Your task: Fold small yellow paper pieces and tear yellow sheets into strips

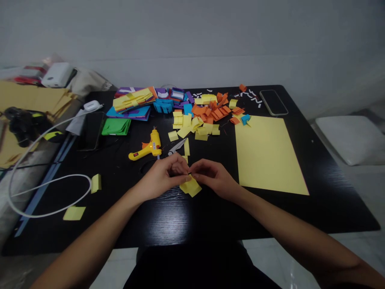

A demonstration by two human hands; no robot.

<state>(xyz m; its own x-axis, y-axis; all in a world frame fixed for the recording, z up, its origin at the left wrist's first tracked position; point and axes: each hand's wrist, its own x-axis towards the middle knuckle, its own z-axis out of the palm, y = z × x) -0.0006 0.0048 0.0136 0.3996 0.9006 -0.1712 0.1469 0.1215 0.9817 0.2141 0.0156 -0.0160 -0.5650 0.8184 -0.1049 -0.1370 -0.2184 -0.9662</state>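
Both hands meet over the front middle of the black table, pinching small pieces of yellow paper [190,187]. My left hand [164,174] grips the paper from the left between thumb and fingers. From the other side, my right hand [215,176] pinches it near the top, where a small dark spot shows between the fingertips. Just beyond the hands lie scissors [177,147], their handles partly hidden. A yellow glue gun [147,146] rests on its side to the left of them. Farther back is a loose heap of folded yellow paper pieces [192,124].
Folded orange papers [215,110] and stacked coloured sheets [134,100] lie at the back. A large yellow sheet [269,156] and a phone [273,102] are on the right. A white cable [51,215] loops across the left, near another dark phone [92,131].
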